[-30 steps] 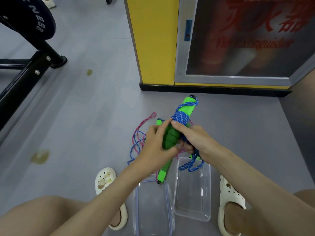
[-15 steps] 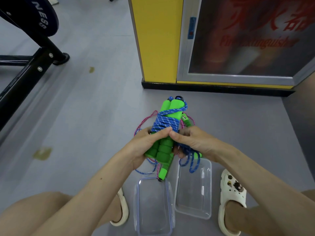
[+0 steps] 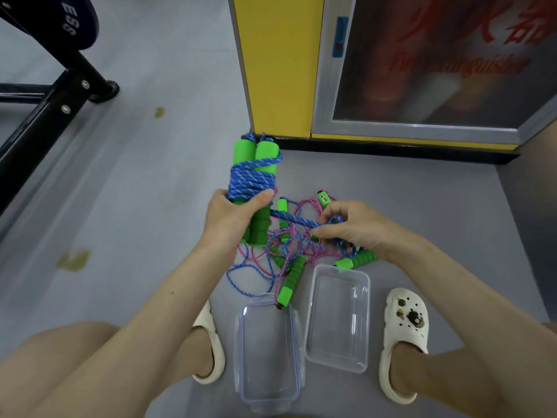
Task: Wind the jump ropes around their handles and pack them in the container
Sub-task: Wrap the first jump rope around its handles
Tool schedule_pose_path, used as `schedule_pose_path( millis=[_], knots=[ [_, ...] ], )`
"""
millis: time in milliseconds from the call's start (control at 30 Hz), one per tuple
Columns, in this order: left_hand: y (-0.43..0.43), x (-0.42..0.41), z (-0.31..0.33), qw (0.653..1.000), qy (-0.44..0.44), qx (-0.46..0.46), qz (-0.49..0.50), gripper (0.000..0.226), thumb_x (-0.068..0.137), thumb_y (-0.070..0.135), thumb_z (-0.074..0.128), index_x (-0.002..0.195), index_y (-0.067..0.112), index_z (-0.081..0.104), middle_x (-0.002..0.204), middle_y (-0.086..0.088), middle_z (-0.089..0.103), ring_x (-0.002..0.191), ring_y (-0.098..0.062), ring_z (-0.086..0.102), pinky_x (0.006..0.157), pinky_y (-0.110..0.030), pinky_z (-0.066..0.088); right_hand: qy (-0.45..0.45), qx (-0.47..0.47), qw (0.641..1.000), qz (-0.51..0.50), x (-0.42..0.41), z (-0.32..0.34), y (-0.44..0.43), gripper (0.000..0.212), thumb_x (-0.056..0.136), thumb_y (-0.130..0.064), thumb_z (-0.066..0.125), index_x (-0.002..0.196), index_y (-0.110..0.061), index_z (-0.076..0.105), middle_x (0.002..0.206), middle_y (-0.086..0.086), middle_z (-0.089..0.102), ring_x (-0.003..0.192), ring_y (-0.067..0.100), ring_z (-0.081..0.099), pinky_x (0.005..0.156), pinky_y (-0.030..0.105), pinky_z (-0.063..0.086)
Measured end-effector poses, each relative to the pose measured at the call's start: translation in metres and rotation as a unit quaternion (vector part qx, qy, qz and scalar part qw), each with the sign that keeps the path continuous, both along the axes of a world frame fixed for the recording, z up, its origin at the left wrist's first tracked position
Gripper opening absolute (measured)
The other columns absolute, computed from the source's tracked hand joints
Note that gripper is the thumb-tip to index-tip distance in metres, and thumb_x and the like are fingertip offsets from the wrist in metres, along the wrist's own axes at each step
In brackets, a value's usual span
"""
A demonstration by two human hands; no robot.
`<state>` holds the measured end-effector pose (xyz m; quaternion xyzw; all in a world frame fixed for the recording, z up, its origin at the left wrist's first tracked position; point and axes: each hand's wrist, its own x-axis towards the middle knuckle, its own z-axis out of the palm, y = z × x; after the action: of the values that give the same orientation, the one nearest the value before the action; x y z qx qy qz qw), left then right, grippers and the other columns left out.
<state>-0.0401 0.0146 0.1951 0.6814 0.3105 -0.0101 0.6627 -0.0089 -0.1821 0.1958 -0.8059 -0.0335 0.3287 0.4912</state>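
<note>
My left hand [image 3: 232,218] grips a pair of green foam handles [image 3: 256,158] held upright side by side, with blue rope [image 3: 250,182] wound around their upper part. A short taut length of that blue rope runs rightwards to my right hand [image 3: 352,227], which pinches it between thumb and fingers. Below my hands, a tangle of pink and blue jump ropes [image 3: 280,251] with several green handles lies on the grey floor. A clear plastic container [image 3: 339,318] sits on the floor in front, and its clear lid [image 3: 268,351] lies to the left of it.
My two feet in white clogs, one [image 3: 211,345] and the other [image 3: 404,348], flank the container and lid. A yellow pillar [image 3: 277,64] and a glazed fire-extinguisher cabinet [image 3: 437,61] stand right behind the ropes. A black gym-machine frame [image 3: 45,101] is at far left.
My hands have moved apart: the left carried the wound handles up and to the left, and the right pulled the loose rope end out to the right. The rope pile shows now.
</note>
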Motion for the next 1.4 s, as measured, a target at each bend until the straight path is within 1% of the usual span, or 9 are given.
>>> schedule_pose_path(
  millis=[167,267,433,667,967,1067,1167,1233,1400],
  knots=[
    [0.012,0.000,-0.005,0.996,-0.009,0.086,0.025,0.059,0.062,0.039,0.087,0.102,0.014,0.052,0.100,-0.007,0.067,0.087,-0.025,0.069,0.075,-0.044,0.058,0.036,-0.002,0.995,0.092,0.001,0.006,-0.015,0.009,0.084,-0.011,0.069,0.085,-0.011,0.060,0.083,0.018,0.069,0.074,0.026,0.068,0.073,0.033,0.054],
    [0.019,0.000,-0.004,0.997,-0.009,0.072,0.040,0.059,0.060,0.039,0.088,0.099,0.017,0.050,0.102,-0.013,0.068,0.085,-0.032,0.070,0.073,-0.053,0.058,0.086,0.030,0.988,0.126,0.005,0.012,-0.024,0.008,0.086,-0.014,0.064,0.090,-0.011,0.058,0.090,0.021,0.071,0.083,0.030,0.070,0.074,0.035,0.055],
    [0.020,0.000,-0.002,0.996,-0.012,0.067,0.053,0.058,0.067,0.033,0.086,0.106,0.014,0.047,0.101,-0.013,0.068,0.083,-0.033,0.071,0.071,-0.050,0.059,0.116,0.000,0.978,0.175,0.004,0.015,-0.034,0.013,0.085,-0.007,0.065,0.091,-0.012,0.056,0.087,0.012,0.073,0.079,0.021,0.071,0.071,0.031,0.055],
    [0.023,0.001,-0.006,0.996,0.000,0.055,0.067,0.054,0.062,0.041,0.087,0.093,0.024,0.047,0.106,-0.012,0.067,0.090,-0.033,0.069,0.079,-0.054,0.057,0.090,0.102,0.983,-0.123,0.012,0.011,-0.043,0.010,0.090,-0.005,0.058,0.099,-0.009,0.057,0.086,0.014,0.073,0.073,0.024,0.072,0.071,0.034,0.060],
    [0.015,0.002,-0.009,0.995,-0.005,0.088,0.040,0.061,0.066,0.039,0.085,0.108,0.016,0.048,0.106,-0.010,0.066,0.088,-0.032,0.070,0.078,-0.052,0.057,0.175,0.204,0.923,-0.276,0.012,0.010,-0.042,0.025,0.098,-0.003,0.040,0.090,-0.006,0.063,0.077,0.011,0.071,0.062,0.020,0.071,0.058,0.030,0.058],
    [0.011,0.001,-0.010,0.994,-0.007,0.102,0.024,0.063,0.064,0.043,0.084,0.109,0.017,0.048,0.106,-0.009,0.066,0.090,-0.031,0.069,0.080,-0.051,0.057,0.131,0.164,0.921,-0.327,0.013,0.007,-0.041,0.026,0.098,-0.003,0.043,0.084,-0.010,0.064,0.077,0.006,0.068,0.059,0.014,0.068,0.051,0.022,0.055],
    [0.010,0.001,-0.010,0.991,-0.012,0.129,0.014,0.062,0.065,0.042,0.084,0.107,0.020,0.045,0.107,-0.008,0.064,0.090,-0.030,0.068,0.080,-0.050,0.057,0.076,0.116,0.950,-0.279,0.015,0.007,-0.045,0.013,0.091,-0.002,0.056,0.096,-0.004,0.068,0.079,0.009,0.069,0.054,0.010,0.066,0.049,0.017,0.053],
    [0.013,0.002,-0.010,0.991,-0.012,0.133,0.023,0.061,0.065,0.042,0.084,0.107,0.020,0.045,0.108,-0.007,0.063,0.091,-0.030,0.068,0.081,-0.051,0.057,0.080,0.114,0.965,-0.220,0.014,0.010,-0.046,0.021,0.083,-0.005,0.066,0.103,0.001,0.068,0.076,0.010,0.068,0.050,0.007,0.062,0.048,0.015,0.051],
    [0.019,0.000,-0.012,0.991,-0.001,0.132,0.026,0.063,0.065,0.042,0.085,0.109,0.019,0.046,0.108,-0.007,0.064,0.091,-0.031,0.068,0.081,-0.051,0.056,0.019,-0.043,0.998,-0.049,0.006,0.010,-0.042,0.014,0.077,-0.015,0.075,0.087,-0.006,0.072,0.070,0.007,0.066,0.054,0.008,0.057,0.050,0.016,0.048]
  ],
)
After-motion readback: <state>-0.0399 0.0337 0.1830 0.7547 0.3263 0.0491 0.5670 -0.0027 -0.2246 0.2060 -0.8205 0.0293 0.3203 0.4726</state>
